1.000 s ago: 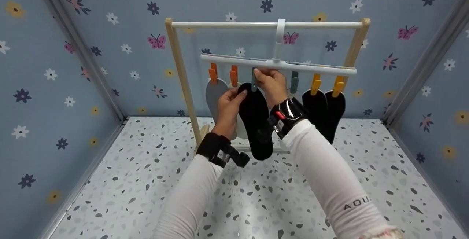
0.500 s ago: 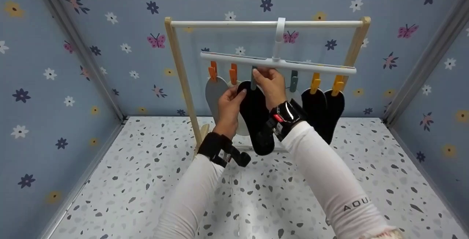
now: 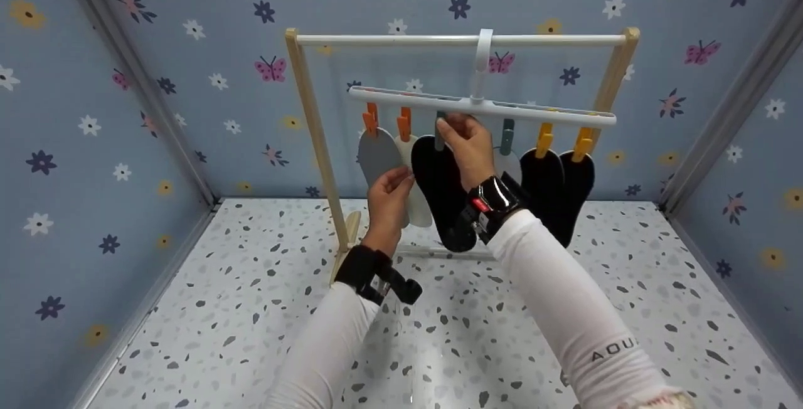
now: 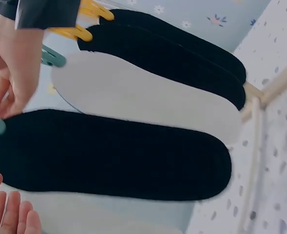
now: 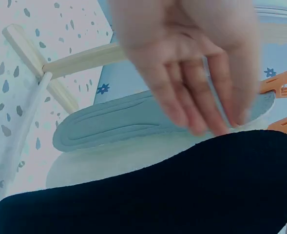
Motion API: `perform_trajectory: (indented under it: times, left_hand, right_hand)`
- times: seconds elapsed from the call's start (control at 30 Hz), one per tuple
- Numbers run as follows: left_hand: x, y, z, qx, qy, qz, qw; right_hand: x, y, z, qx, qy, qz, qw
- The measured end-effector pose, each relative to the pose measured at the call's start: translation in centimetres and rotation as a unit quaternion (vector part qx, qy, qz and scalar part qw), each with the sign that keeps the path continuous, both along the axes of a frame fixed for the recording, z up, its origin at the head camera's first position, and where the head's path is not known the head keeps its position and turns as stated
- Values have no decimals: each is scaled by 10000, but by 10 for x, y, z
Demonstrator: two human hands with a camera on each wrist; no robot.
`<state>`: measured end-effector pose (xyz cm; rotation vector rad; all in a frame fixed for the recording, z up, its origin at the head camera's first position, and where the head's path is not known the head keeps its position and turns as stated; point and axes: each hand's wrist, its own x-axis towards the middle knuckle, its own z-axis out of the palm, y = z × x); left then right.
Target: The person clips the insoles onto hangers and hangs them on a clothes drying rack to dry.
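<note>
Lowered, left hand [image 3: 388, 192] hangs slack; right hand [image 3: 467, 145] hides its pinched teal clip [image 3: 440, 139].

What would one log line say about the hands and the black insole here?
right hand: pinches teal clip | black insole: hangs from clip | left hand: open beside insole, not holding

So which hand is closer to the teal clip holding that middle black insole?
The right hand: its fingertips are at the teal clip atop the black insole. The left hand is lower, left of the insole, away from the clip.
</note>
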<state>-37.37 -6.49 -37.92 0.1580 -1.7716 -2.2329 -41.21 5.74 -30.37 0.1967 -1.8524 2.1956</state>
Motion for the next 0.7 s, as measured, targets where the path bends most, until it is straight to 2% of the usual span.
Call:
perform_trajectory:
  times: [0.13,0.37,0.43,0.6,0.7]
  left_hand:
    - [8,-2,-19,-423,-129,-109,9990]
    - [28,-2,-48,-1222,-7,-532,9911]
    - [34,-2,-51,-1256,24,-699,9896]
    - [53,-4,-46,-1636,206,-885,9823]
    - [54,-7,-52,-1937,336,-975,9756]
  right_hand:
    - [-2,4,-1,180,-79,-124,9997]
    - [-4,12,-4,204,-70,-47,9998]
    - [-4,14,-5,206,-42,-77,9997]
    - [-2,20,-6,289,-25,-41,9996]
    - [0,25,-9,473,-7,-42,9989]
